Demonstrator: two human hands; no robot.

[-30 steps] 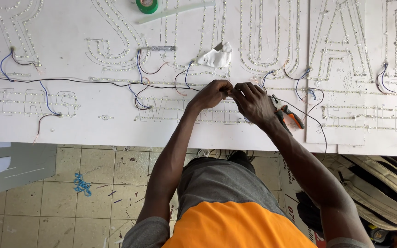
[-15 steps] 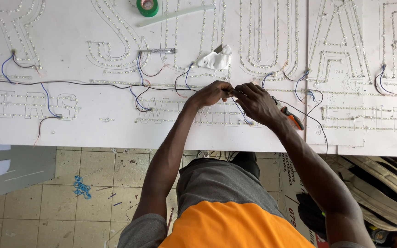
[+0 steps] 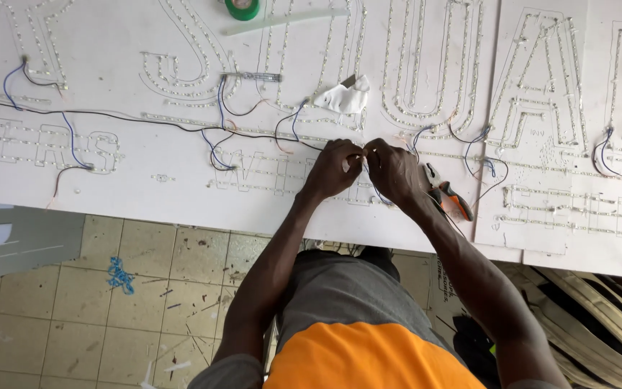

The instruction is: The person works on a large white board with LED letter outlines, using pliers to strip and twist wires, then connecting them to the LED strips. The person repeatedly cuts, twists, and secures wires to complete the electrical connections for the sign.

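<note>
Head view: left hand and right hand each keep a narrow pinching grip on thin wires over the white sign board.

matt white plastic sign board; thin plastic-coated wires; glossy green tape roll; orange rubbery plier grips

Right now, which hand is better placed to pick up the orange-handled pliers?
The right hand: the pliers lie just beside its wrist on the white board, while the left hand sits farther off, pinching the wire.

green tape roll, crumpled white scrap, perhaps paper
</note>
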